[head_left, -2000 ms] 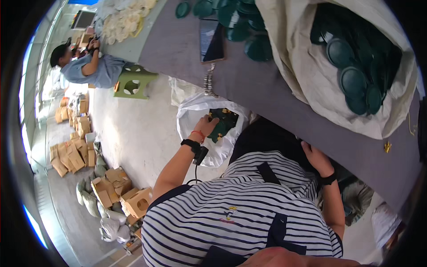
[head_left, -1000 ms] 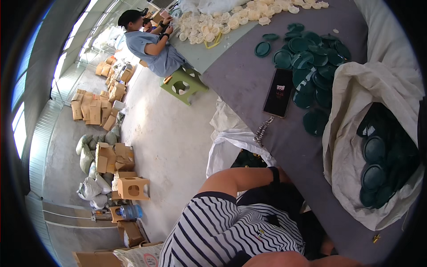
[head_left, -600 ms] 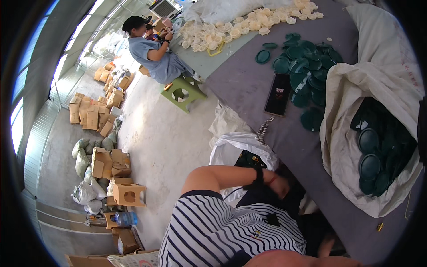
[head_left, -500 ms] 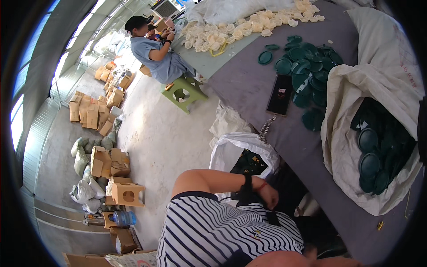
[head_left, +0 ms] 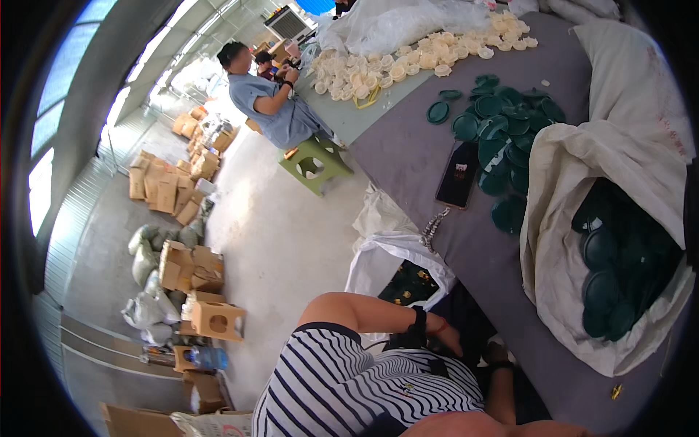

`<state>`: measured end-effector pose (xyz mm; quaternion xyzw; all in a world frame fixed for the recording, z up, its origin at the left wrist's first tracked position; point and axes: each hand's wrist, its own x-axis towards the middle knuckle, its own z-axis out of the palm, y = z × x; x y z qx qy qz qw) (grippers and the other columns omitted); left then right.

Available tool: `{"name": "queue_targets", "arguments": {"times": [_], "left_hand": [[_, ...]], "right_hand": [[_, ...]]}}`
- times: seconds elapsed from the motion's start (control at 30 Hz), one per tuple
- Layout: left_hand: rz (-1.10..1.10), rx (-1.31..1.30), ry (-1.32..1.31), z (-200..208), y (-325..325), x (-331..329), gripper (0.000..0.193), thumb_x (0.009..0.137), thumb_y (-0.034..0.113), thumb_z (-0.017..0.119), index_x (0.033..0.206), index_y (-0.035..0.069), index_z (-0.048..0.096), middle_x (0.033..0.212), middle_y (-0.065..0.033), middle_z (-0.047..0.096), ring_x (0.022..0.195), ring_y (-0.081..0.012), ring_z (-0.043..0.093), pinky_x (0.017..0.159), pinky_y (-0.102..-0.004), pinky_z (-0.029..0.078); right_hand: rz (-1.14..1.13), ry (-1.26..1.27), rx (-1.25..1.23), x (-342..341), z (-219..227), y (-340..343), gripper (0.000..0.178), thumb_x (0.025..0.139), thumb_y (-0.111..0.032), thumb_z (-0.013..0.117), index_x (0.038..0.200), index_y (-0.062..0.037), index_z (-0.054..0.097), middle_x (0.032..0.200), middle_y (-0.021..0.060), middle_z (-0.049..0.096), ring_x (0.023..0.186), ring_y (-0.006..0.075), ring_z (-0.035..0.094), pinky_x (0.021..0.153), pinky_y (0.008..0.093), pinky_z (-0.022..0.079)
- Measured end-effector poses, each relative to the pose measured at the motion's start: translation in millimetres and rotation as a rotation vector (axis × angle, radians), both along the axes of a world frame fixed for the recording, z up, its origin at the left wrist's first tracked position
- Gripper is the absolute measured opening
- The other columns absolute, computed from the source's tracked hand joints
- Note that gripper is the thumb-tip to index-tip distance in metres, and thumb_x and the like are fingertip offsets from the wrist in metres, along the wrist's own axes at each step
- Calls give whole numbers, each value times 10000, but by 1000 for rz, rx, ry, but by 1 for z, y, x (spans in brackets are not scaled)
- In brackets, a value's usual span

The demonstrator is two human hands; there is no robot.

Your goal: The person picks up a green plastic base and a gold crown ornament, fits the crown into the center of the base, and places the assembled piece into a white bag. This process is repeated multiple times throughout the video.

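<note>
My left hand [head_left: 445,336], with a red string and a dark band at the wrist, hangs low over my dark-clothed lap. Its fingers are partly hidden, so I cannot see whether they hold anything. Close beside it, under the table's edge, is my right hand [head_left: 496,350], with a dark band at its wrist and its fingers too shadowed to make out. A white woven sack [head_left: 357,271] stands open just beyond my left arm, with dark green pieces and small gold-coloured bits [head_left: 409,285] inside.
On the grey-covered table [head_left: 466,237] lie a phone [head_left: 457,175] with a beaded strap, a pile of green discs [head_left: 502,120] and pale cup-shaped pieces [head_left: 393,71]. A large sack [head_left: 546,247] of green discs fills the right. A co-worker [head_left: 266,98] sits on a green stool [head_left: 314,164].
My right forearm has come up from the lower edge, bringing that hand close to my left. My left hand stays low over my lap. The whole view has shifted slightly.
</note>
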<state>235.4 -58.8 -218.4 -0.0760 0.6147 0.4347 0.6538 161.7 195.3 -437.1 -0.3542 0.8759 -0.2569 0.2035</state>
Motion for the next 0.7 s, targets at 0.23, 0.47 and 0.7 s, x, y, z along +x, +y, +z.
{"name": "queue_targets", "arguments": {"times": [0.23, 0.47, 0.7], "left_hand": [[108, 109, -212, -37, 4, -21, 428, 871, 527, 548, 1007, 133, 641, 795, -31, 596, 630, -156, 547, 531, -320, 457], [116, 63, -305, 27, 6, -37, 401, 886, 515, 540, 937, 128, 633, 740, -18, 572, 598, -129, 523, 504, -294, 430], [158, 75, -226, 20, 2, -46, 392, 901, 502, 532, 868, 122, 624, 686, -5, 548, 566, -103, 498, 476, -269, 402]], "right_hand": [[-44, -130, -64, -16, -17, -13, 312, 868, -247, 529, 1037, 5, 601, 994, 266, 606, 969, 390, 588, 815, 472, 467], [-90, -199, -99, -54, 23, 2, 309, 867, -243, 531, 1039, 6, 598, 997, 266, 608, 966, 397, 587, 815, 472, 467], [-83, -97, -95, -61, 63, 25, 307, 866, -239, 533, 1040, 7, 595, 999, 266, 609, 963, 404, 587, 815, 472, 467]]}}
